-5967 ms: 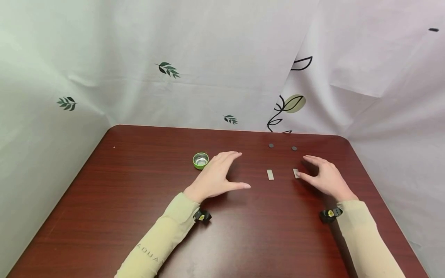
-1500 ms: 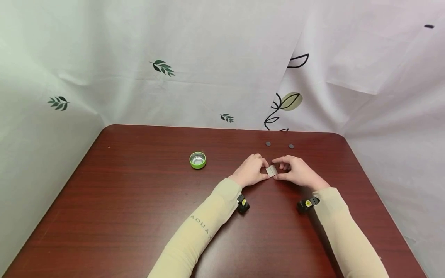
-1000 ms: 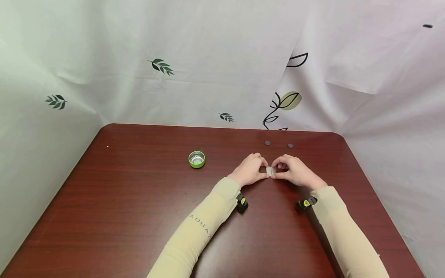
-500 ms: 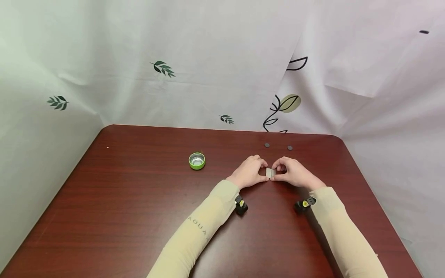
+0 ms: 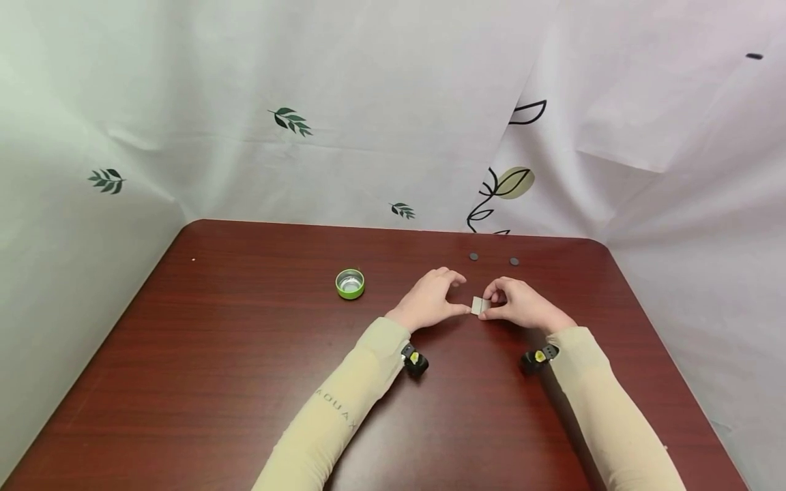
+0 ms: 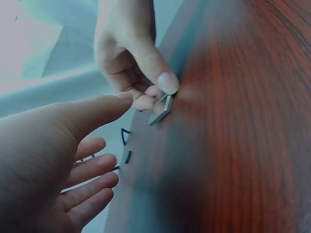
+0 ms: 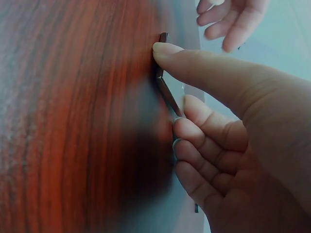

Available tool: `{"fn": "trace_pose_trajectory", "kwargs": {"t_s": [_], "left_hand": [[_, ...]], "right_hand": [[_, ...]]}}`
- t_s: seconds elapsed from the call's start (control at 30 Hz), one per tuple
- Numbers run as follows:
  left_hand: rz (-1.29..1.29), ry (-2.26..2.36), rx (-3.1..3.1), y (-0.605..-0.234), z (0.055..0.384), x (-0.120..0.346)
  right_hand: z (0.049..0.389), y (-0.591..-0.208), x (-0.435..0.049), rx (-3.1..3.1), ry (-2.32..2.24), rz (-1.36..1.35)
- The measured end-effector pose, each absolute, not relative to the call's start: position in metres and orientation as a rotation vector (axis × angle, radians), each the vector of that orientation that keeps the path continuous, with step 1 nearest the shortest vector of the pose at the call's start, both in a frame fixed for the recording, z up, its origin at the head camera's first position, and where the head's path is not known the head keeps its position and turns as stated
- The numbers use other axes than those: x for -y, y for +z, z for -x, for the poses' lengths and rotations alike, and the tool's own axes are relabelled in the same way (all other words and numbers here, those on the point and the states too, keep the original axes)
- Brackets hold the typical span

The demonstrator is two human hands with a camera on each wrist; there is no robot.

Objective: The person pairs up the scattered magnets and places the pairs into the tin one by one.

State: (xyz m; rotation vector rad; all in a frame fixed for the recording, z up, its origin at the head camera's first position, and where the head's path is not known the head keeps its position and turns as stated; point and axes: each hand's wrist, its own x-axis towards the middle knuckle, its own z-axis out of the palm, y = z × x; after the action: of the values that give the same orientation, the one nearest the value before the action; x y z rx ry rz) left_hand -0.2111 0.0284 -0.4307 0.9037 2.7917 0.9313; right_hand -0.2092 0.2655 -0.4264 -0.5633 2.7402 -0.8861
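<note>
Two small, thin, pale grey rectangular pieces [image 5: 477, 306] sit edge to edge on the brown table, between my hands. My right hand [image 5: 520, 305] pinches them at the right side, thumb at the near end and fingers at the far end. In the right wrist view the pieces [image 7: 171, 96] appear edge-on and meet at a slight angle, the thumb lying over one. Just left of them is my left hand [image 5: 431, 299], thumb and fingers spread apart with nothing between. Its thumb tip comes close to the pieces' near left corner.
Two small dark discs [image 5: 473, 256] lie beyond the hands, near the table's [image 5: 258, 382] back edge. A round green tin [image 5: 350, 293] with a silvery inside stands to the left. White patterned cloth [image 5: 368, 150] hangs behind the table.
Earlier the grey pieces lay apart; the hands brought them together. Over the last half second my left hand has let go and drawn slightly left, while the right keeps its pinch.
</note>
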Motion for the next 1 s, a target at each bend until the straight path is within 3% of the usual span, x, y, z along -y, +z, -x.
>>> {"fn": "trace_pose_trajectory", "kwargs": {"t_s": [1.0], "left_hand": [[-0.76,1.242,-2.825,-0.412,0.203,0.049]], "right_hand": [[0.203,-0.425,-0.265,-2.667,-0.984,0.501]]}}
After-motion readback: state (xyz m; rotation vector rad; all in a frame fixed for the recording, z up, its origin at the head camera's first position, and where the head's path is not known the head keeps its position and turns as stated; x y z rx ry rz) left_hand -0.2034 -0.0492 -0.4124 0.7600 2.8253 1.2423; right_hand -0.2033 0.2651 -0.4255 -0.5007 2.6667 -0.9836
